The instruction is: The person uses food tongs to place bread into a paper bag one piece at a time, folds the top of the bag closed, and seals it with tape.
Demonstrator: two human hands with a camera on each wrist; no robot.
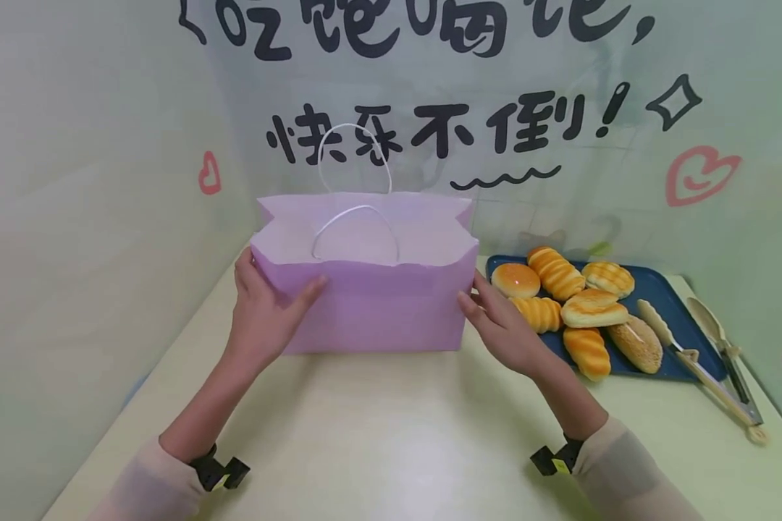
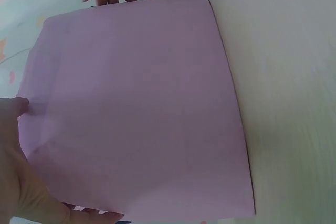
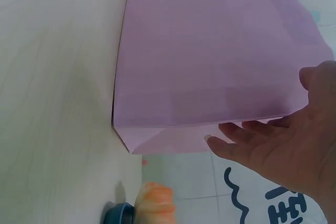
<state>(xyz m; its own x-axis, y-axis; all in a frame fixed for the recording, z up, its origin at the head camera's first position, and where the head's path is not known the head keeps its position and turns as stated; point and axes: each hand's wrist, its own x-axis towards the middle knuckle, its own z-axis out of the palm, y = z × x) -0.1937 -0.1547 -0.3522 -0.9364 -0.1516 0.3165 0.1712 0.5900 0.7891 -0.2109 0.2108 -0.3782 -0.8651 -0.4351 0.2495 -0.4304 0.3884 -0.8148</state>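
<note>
A light purple paper bag point(image 1: 371, 311) stands upright on the table, its mouth spread wide and its two white cord handles up. At its left side, my left hand point(image 1: 263, 311) grips the corner, thumb on the front panel and fingers round the side. My right hand point(image 1: 505, 325) is at the opposite side, with fairly straight fingers along the side panel and the thumb by the front edge. From the right wrist view, those fingers point(image 3: 236, 148) lie just beside the bag's folded side point(image 3: 173, 137). The bag's inner bottom is hidden.
Right of the bag lies a blue tray point(image 1: 680, 325) of several bread rolls and buns point(image 1: 593, 307). Tongs with beige tips point(image 1: 697, 369) rest across its right edge, with another metal serving tool point(image 1: 717, 333) beside them. Walls bound the table point(image 1: 378, 434) at the back and left.
</note>
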